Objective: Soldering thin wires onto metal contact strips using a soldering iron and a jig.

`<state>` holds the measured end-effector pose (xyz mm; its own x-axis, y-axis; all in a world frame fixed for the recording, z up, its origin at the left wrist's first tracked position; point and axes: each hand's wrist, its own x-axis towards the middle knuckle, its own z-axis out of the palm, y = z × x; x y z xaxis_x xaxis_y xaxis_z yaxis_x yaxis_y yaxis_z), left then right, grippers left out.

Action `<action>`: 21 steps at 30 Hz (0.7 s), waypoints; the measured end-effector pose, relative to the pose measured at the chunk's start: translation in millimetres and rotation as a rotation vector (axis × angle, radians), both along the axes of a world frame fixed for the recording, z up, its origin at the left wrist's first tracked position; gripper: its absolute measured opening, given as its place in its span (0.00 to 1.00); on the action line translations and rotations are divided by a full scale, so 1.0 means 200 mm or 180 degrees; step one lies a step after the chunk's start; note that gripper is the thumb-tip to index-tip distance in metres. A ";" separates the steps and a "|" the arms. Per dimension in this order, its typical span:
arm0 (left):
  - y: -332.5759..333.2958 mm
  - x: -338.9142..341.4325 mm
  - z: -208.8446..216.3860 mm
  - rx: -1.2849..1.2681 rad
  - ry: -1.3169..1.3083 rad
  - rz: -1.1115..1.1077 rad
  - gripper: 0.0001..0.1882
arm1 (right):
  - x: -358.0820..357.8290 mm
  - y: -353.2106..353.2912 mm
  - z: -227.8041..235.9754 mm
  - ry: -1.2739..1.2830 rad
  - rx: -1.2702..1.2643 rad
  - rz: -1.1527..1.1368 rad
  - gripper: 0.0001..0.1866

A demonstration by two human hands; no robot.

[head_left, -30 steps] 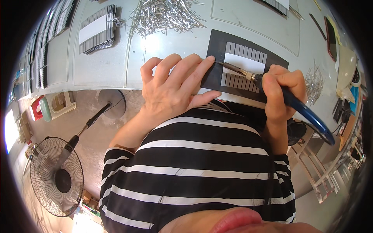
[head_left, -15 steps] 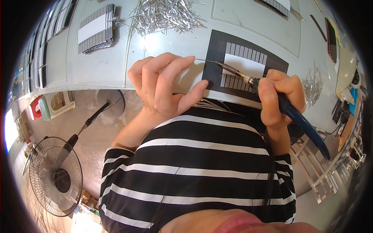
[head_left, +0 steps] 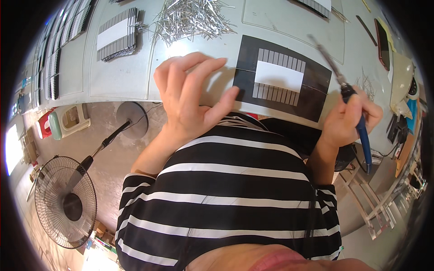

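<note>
My left hand point(head_left: 187, 97) hovers over the table's near edge, thumb and index finger spread apart and nothing visible between them. Just right of it lies a dark board point(head_left: 314, 101), bearing a flat white-banded piece point(head_left: 279, 74) with grey striped strips along both long sides. A thin line crosses the board on either side of that piece; whether it is a wire or a seam I cannot tell. Closed around the blue handle of a soldering iron point(head_left: 363, 140), my right hand point(head_left: 350, 119) is right of the board. The iron's metal tip, blurred, points up and away.
A heap of silver metal strips point(head_left: 192, 20) lies at the back, beside a stack of similar striped pieces point(head_left: 116, 36). More striped pieces point(head_left: 54, 54) line the far left. Thin wires point(head_left: 366, 86) and a phone point(head_left: 382, 45) are at right. A fan point(head_left: 68, 203) stands on the floor.
My right hand has swung the soldering iron right, off the board, and its tip has turned upward. My left hand's fingers stay apart; the thin wire seen at its index fingertip no longer shows there.
</note>
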<state>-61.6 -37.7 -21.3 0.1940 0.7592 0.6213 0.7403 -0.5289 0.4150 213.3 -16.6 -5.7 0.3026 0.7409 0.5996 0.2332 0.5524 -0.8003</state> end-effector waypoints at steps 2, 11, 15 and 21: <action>0.03 0.03 0.11 -0.0480 0.0195 -0.0448 0.32 | 0.11 -0.02 -0.03 0.0092 0.0120 -0.0290 0.10; 0.15 0.23 0.13 -0.0867 0.0880 -0.1437 0.49 | 0.18 -0.07 -0.12 0.0244 -0.0161 -0.0922 0.09; 0.09 0.22 0.15 -0.0974 0.1163 -0.1406 0.48 | 0.15 -0.08 -0.12 0.0145 -0.0185 -0.1012 0.07; 0.11 0.17 0.20 -0.1129 0.1339 -0.1404 0.47 | 0.13 -0.06 -0.05 0.1076 -0.0151 -0.0500 0.09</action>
